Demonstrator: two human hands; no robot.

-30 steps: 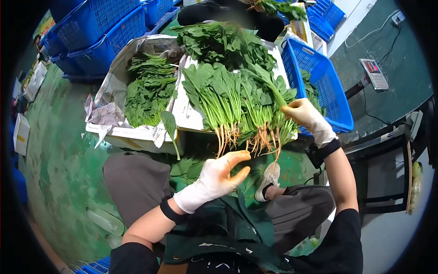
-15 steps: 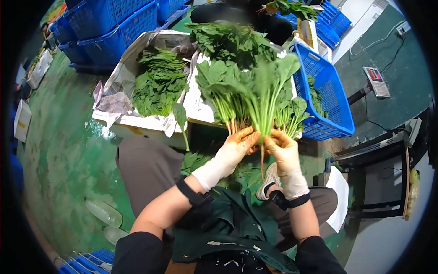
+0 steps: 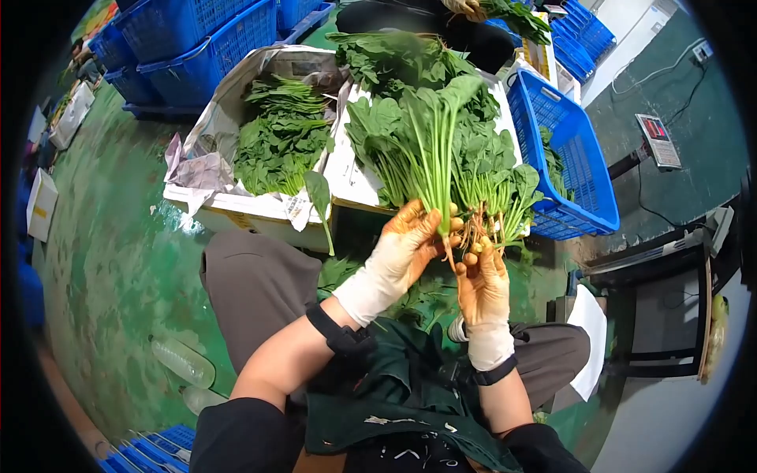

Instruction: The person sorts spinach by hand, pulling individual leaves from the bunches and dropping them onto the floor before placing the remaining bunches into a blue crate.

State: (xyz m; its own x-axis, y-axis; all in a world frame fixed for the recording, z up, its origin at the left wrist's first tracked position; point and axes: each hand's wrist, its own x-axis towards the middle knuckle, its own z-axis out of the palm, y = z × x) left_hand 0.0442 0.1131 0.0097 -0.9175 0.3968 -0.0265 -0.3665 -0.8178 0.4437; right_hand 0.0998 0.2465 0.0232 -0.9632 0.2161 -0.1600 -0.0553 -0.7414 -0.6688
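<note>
In your left hand (image 3: 404, 246) a spinach bunch (image 3: 426, 150) stands upright, gripped at its stems; just right, your right hand (image 3: 482, 285) hangs open, fingertips (image 3: 471, 258) brushing the roots (image 3: 473, 229).

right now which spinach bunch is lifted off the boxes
The upright bunch, gripped at its stems by the left hand, right hand at its roots; the other bunches lie on the boxes behind.

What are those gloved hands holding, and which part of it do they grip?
The left hand grips a spinach bunch by its lower stems, just above the roots. The right hand touches the roots; whether it grips them cannot be told.
</note>
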